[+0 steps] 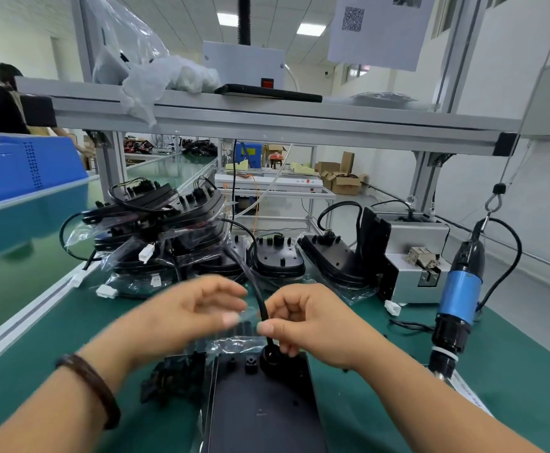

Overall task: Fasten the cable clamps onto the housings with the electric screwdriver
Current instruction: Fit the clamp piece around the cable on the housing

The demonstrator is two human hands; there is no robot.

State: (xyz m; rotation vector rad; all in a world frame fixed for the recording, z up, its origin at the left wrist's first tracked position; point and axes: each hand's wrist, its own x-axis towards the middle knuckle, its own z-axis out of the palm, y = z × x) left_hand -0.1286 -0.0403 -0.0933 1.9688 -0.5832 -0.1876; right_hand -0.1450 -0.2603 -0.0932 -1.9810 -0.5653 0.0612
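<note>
A blue bin (21,165) sits at far left, with bagged housings (169,230) stacked beside it on the green mat (381,354). The left hand (185,315) has curled fingers and its thumb at a clear bag (245,313); blur hides whether it grips. The right hand (303,325) pinches the black cable (260,299) above the near housing (260,403). Overhead hangs a sheet with a QR code (353,18). The electric screwdriver (460,299) dangles at right; the label under it is unreadable.
</note>
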